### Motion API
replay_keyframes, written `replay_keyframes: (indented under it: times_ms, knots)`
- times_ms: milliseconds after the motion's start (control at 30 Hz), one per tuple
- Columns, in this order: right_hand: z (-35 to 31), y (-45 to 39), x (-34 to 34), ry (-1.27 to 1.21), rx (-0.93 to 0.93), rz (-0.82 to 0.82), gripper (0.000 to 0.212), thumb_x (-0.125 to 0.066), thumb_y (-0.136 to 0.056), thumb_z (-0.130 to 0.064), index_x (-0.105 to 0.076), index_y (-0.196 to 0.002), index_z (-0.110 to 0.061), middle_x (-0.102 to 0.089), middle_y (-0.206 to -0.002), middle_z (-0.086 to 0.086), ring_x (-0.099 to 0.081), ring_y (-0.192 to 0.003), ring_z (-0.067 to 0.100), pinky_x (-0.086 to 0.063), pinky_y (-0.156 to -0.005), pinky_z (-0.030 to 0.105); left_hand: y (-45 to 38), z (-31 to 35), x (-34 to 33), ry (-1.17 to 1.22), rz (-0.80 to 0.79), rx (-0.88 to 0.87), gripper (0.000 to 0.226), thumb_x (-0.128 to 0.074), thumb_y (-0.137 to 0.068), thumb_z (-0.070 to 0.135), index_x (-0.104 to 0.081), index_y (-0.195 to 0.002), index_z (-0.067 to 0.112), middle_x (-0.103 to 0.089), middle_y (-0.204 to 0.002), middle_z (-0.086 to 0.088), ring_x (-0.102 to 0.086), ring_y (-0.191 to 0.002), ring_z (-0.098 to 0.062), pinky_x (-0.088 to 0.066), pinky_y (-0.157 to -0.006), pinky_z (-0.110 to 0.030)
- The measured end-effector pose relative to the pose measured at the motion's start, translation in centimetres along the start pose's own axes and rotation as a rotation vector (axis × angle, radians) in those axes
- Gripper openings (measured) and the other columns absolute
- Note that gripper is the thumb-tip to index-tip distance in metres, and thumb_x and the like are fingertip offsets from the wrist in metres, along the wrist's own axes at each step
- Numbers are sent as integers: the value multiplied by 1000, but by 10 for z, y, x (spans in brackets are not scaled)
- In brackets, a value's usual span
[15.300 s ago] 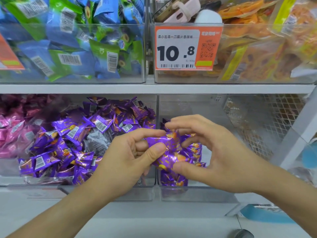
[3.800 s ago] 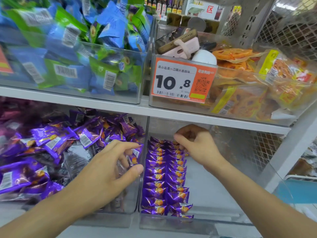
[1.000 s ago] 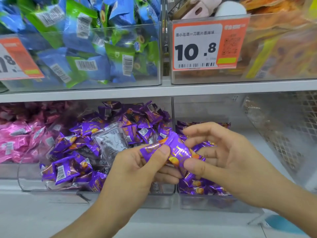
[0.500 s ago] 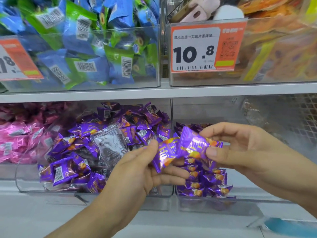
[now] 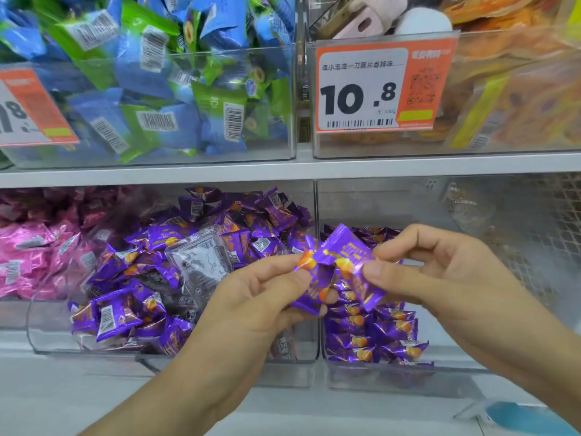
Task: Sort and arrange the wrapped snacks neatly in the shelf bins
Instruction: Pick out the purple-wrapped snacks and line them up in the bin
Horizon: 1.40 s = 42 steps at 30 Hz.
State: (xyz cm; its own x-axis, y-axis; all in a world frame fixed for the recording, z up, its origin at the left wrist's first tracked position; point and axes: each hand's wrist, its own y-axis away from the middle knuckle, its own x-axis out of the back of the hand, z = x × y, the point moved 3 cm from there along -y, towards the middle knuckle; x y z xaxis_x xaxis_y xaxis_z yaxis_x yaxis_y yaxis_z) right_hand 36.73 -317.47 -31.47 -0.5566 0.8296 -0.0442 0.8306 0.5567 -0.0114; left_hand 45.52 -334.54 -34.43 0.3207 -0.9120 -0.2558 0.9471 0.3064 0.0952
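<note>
We see 2 purple wrapped snacks held in front of the lower shelf bins, touching each other. The left hand (image 5: 261, 297) pinches one purple snack (image 5: 311, 287) between thumb and fingers; the right hand (image 5: 440, 278) pinches the other purple snack (image 5: 352, 259) the same way, a little higher. Just behind them, the right lower bin (image 5: 393, 377) holds neat rows of purple snacks (image 5: 374, 338) along its left side. The left lower bin (image 5: 220, 369) beside it holds a loose heap of purple snacks (image 5: 151, 272) with a clear packet (image 5: 201, 262) lying among them. Further left we see pink snacks (image 5: 28, 256). On the shelf above, a bin of blue and green packets (image 5: 163, 89) sits beside a bin bearing an orange price tag (image 5: 383, 86) reading 10.8.
</note>
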Motion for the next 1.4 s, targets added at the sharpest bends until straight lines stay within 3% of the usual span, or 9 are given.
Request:
replay_keyframes:
  times_ms: [200, 400, 600, 800, 967, 1067, 1167, 1333, 1400]
  knots:
    - [14, 10, -17, 56, -78, -58, 34, -85, -55, -20, -67, -82, -8, -73, -79, 13, -66, -58, 26, -56, -59, 28, 2, -3, -1, -25, -147, -105, 39, -62, -83, 7, -58, -122, 7, -71, -111, -16, -70, -95, -24, -55, -80, -27]
    - [17, 9, -22, 18, 21, -125, 23, -80, -69, -19, -74, -90, -26, -71, -82, 3, -63, -68, 17, -54, -63, 24, 2, -2, 2, -56, -38, -122, 23, -76, -79, 7, -72, -102, 9, -74, -103, -14, -72, -92, -23, -56, -77, -26]
    - [18, 6, -17, -37, -9, -92, 32, -75, -69, -18, -70, -99, -10, -72, -91, 13, -65, -69, 25, -55, -64, 24, 5, 3, 6, -104, 53, -157, 31, -68, -78, 29, -75, -99, 7, -75, -100, -13, -68, -101, -35, -53, -96, -39]
    - [21, 9, -24, 69, 16, -147, 22, -80, -65, -15, -74, -85, -20, -73, -91, 12, -67, -82, 21, -59, -77, 41, 1, 3, 6, -42, 8, -139, 29, -69, -74, 12, -76, -102, 7, -74, -104, -15, -69, -103, -31, -53, -96, -39]
    - [17, 7, -26, 101, 122, -101, 20, -78, -70, -19, -76, -89, -23, -74, -89, 5, -68, -79, 16, -59, -70, 33, 2, 2, 2, -6, -27, -96, 28, -64, -80, 13, -75, -105, 7, -73, -105, -17, -68, -103, -34, -45, -102, -54]
    - [16, 8, -30, 80, 162, -99, 14, -83, -76, -21, -75, -86, -25, -75, -86, -1, -69, -77, 13, -56, -68, 22, 1, 2, -1, -48, 1, -121, 22, -59, -89, 10, -76, -102, 10, -75, -101, -15, -70, -97, -35, -52, -94, -50]
    - [17, 9, -32, 74, 162, -81, 16, -76, -69, -23, -72, -84, -26, -74, -82, -5, -70, -75, 9, -54, -68, 17, 2, 2, -5, -156, 39, -199, 32, -47, -97, 10, -76, -100, 22, -77, -93, -8, -71, -81, -17, -58, -81, -37]
    - [18, 6, -31, 111, 154, -56, 16, -81, -78, -24, -69, -89, -25, -75, -91, 1, -69, -73, 21, -56, -72, 48, 3, 4, -6, -262, 32, -210, 32, -52, -96, 43, -75, -96, 22, -75, -91, -11, -69, -86, -25, -54, -88, -49]
    - [17, 5, -30, 106, 152, -46, 16, -77, -75, -23, -68, -89, -25, -74, -89, 3, -62, -65, 30, -51, -64, 54, 6, 8, -9, -372, -23, -293, 44, -50, -85, 60, -75, -95, 25, -75, -90, -2, -70, -90, -17, -54, -86, -40]
